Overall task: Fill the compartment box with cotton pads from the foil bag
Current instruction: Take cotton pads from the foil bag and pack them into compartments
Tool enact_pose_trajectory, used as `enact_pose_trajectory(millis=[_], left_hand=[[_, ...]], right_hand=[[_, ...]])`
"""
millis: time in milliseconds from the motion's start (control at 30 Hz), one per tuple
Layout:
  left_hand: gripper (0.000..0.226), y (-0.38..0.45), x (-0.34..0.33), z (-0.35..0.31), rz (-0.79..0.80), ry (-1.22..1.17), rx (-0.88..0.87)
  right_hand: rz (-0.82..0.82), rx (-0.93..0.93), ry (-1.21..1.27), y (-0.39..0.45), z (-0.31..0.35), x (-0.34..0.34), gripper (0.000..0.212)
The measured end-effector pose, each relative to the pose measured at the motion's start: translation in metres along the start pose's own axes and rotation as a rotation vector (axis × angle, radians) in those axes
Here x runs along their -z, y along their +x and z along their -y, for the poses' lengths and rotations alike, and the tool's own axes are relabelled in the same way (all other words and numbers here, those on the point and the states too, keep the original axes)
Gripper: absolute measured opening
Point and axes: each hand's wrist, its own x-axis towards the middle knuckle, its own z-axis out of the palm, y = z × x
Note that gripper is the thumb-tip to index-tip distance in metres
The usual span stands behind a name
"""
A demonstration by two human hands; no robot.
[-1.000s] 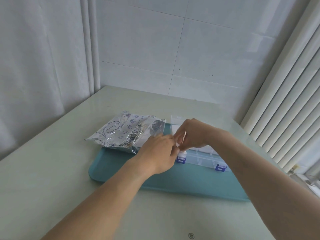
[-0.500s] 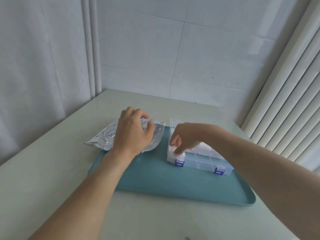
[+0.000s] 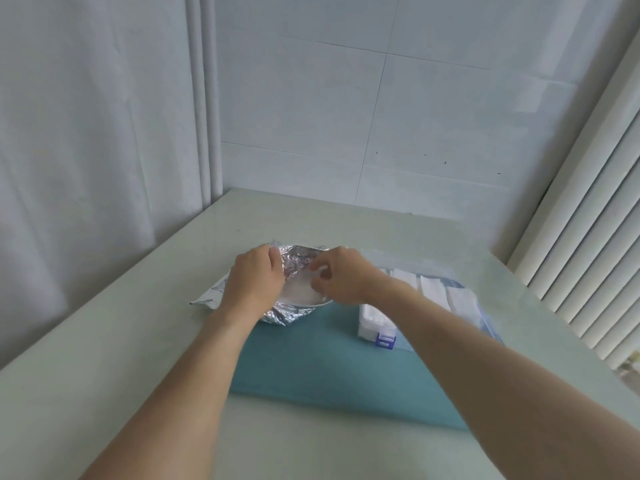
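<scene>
The silver foil bag (image 3: 293, 259) lies on the left end of the teal tray (image 3: 329, 368) with its mouth pulled open, and white cotton pads (image 3: 299, 294) show inside. My left hand (image 3: 254, 278) grips the bag's left rim and holds the mouth open. Over the opening, my right hand (image 3: 341, 275) has its fingertips curled in and pinches a pad. The clear compartment box (image 3: 433, 289) with a blue latch (image 3: 385, 340) stands open to the right. White pads fill several of its cells, and my right forearm hides part of it.
The tray sits on a pale table (image 3: 104, 358) in a corner. A white curtain (image 3: 86, 150) hangs at the left, a tiled wall (image 3: 346, 116) stands behind, and a ribbed radiator (image 3: 588, 254) is at the right.
My right hand left the box's front-left cell and moved left into the bag's mouth. My left hand stayed on the bag and spread its opening wider.
</scene>
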Motion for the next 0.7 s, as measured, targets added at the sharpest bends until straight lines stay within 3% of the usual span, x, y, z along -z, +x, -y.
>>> enact_pose_trajectory(millis=[133,267,367,600,700], left_hand=[[0.038,0.003,0.008,0.003,-0.048,-0.057,0.067],[0.040,0.004,0.008,0.004,-0.064,-0.101,0.138],[0.045,0.004,0.009,0.002,-0.128,-0.163,0.188],[0.046,0.004,0.013,0.000,-0.180,-0.182,0.206],[0.045,0.003,0.014,-0.003,-0.178,-0.202,0.213]], right_hand=[[0.043,0.084,-0.085,0.014,0.013,-0.022,0.050],[-0.046,0.084,-0.149,0.021,0.022,-0.029,0.023],[-0.039,0.058,-0.182,0.023,0.024,-0.030,0.029],[0.001,0.131,-0.129,0.021,0.027,-0.025,0.016],[-0.018,0.124,-0.004,0.021,0.028,-0.025,0.029]])
